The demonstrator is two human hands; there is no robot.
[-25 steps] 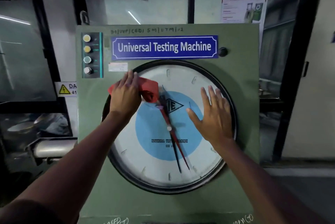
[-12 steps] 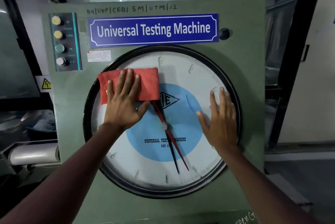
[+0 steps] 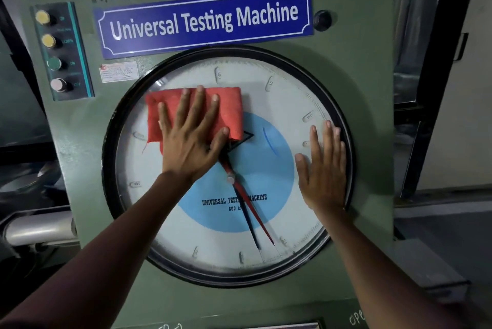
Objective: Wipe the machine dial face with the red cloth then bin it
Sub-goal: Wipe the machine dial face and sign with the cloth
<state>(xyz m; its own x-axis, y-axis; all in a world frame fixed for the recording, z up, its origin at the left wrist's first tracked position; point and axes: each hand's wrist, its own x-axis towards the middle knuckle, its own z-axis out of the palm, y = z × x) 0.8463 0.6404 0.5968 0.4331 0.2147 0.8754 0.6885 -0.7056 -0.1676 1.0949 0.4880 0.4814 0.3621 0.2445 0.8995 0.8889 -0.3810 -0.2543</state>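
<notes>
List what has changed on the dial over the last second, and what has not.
The left hand went from bunching the red cloth at the dial's upper-left rim to pressing it flat, spread open, and slid it right towards the centre of the dial face. Nothing was let go. The right hand stayed flat on the glass at the right side, and the needles did not move.

The left hand [image 3: 190, 139] hides the cloth's [image 3: 229, 113] middle and the needles' [image 3: 253, 218] tops; the small sticker [image 3: 119, 71] is unreadable.
</notes>
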